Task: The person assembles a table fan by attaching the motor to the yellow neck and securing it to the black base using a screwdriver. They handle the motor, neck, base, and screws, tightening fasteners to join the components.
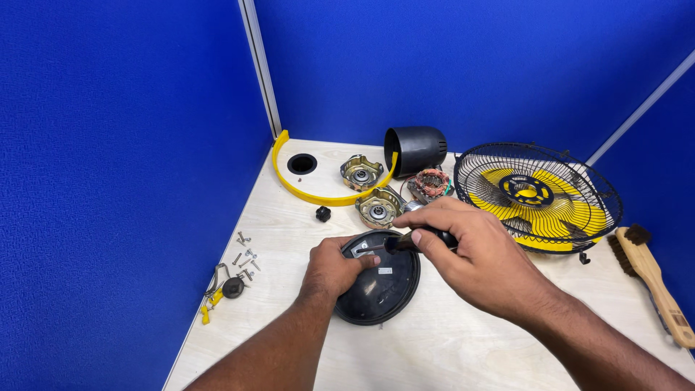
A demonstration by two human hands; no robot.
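Black dished fan base: lies at lower centre of the frame on the pale wooden table, bare board below and to its right. Left hand: fingers curled over the base's upper left rim, pressing it down. Right hand: fingers closed around a black-handled screwdriver, tip at a metal bracket on the base. Left edge: loose screws. Right: yellow-bladed fan cage, wooden brush. Above: 2 motor end plates.
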